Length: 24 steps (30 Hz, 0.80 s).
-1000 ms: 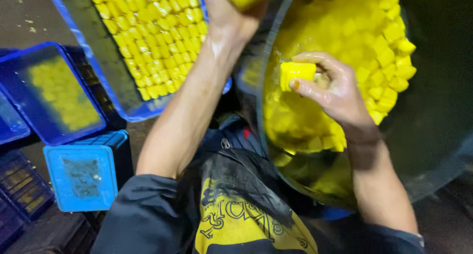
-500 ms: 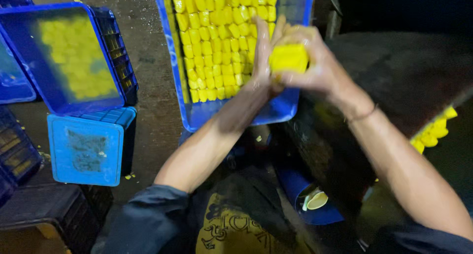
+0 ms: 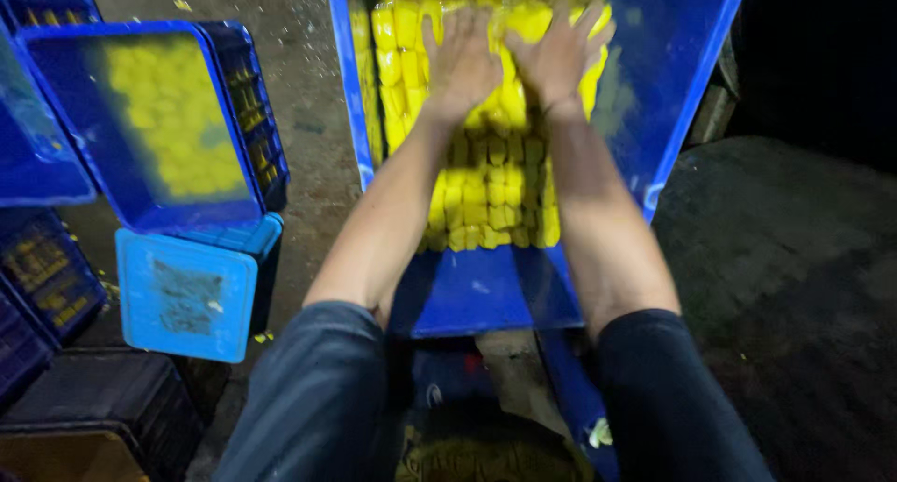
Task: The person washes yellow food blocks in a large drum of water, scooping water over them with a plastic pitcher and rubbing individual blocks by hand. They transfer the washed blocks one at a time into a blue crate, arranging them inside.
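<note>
A big blue tray (image 3: 673, 90) stands in front of me, filled with rows of yellow blocks (image 3: 491, 188). My left hand (image 3: 460, 63) and my right hand (image 3: 559, 54) lie side by side, palms down, on the blocks near the far part of the tray. The fingers of both hands are spread flat over the yellow blocks. Neither hand grips a block that I can see. Both forearms reach over the tray's near edge, with dark sleeves at the elbows.
To the left lies a second blue tray (image 3: 140, 118) with a yellow smear inside. A light blue crate (image 3: 187, 295) stands below it. Dark blue crates (image 3: 37, 267) are stacked at the far left. A dark round surface (image 3: 794, 286) fills the right.
My view has swung from the dark tub of yellow blocks to the blue tray. The block my right hand carried is set down, and both hands now press flat on the rows.
</note>
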### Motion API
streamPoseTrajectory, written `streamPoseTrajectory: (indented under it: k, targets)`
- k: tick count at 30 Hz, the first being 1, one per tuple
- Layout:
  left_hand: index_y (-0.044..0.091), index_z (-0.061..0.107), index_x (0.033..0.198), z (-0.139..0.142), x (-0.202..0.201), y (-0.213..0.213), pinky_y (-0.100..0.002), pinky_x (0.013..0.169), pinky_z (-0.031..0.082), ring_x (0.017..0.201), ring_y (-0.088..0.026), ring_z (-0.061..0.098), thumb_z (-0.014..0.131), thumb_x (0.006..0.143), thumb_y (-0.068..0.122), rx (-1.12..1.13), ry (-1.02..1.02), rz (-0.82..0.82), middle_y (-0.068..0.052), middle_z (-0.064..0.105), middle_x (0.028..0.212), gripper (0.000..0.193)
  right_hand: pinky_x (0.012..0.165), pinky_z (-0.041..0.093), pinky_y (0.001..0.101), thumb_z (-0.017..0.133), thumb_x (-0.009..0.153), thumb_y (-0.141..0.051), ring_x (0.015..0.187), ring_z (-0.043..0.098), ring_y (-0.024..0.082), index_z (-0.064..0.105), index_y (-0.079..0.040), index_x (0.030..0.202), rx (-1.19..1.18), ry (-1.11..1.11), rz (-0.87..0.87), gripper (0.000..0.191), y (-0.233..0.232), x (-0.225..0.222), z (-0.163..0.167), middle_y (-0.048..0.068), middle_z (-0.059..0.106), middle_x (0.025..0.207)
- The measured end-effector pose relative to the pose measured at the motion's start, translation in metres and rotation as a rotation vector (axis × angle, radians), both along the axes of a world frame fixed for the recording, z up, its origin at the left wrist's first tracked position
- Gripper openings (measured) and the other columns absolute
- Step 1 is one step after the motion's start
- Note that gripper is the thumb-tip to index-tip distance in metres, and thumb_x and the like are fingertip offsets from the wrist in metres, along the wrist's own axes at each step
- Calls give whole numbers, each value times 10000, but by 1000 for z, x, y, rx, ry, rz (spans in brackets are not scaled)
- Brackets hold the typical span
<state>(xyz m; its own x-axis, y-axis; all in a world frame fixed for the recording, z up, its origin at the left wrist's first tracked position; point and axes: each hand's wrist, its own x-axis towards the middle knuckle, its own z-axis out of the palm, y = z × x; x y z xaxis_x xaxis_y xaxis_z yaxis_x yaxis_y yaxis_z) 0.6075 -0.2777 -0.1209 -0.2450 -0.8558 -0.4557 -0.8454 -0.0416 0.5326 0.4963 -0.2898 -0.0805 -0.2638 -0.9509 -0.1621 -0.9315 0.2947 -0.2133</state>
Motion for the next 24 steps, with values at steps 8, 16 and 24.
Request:
streamPoseTrajectory:
  k: [8, 16, 24]
  targets:
    - [236, 180, 1616, -6, -18, 0, -834, 1107, -50, 1531, -409, 88, 623, 809, 203, 139, -33, -163, 7, 228, 1663, 921, 1136, 434, 377, 717, 986, -405, 1339, 596, 291, 592, -8, 1390, -2, -789, -179, 580, 58, -75, 20, 170, 644, 1408]
    - [34, 291, 1569, 50, -127, 59, -649, 1235, 207, 1542, -457, 222, 719, 981, 258, -506, 299, 147, -277, 254, 1638, 761, 1040, 531, 358, 740, 951, -122, 1286, 594, 250, 629, -27, 1283, -174, -1387, -323, 362, 258, -59, 264, 115, 591, 1366]
    - [48, 686, 888, 278, -358, 272, -489, 557, 493, 671, -367, 641, 811, 703, 266, -337, 876, -761, -179, 658, 734, 313, 947, 623, 394, 702, 938, -83, 1084, 736, 186, 651, -25, 1259, -395, -543, -563, 330, 457, -262, 346, 83, 729, 1218]
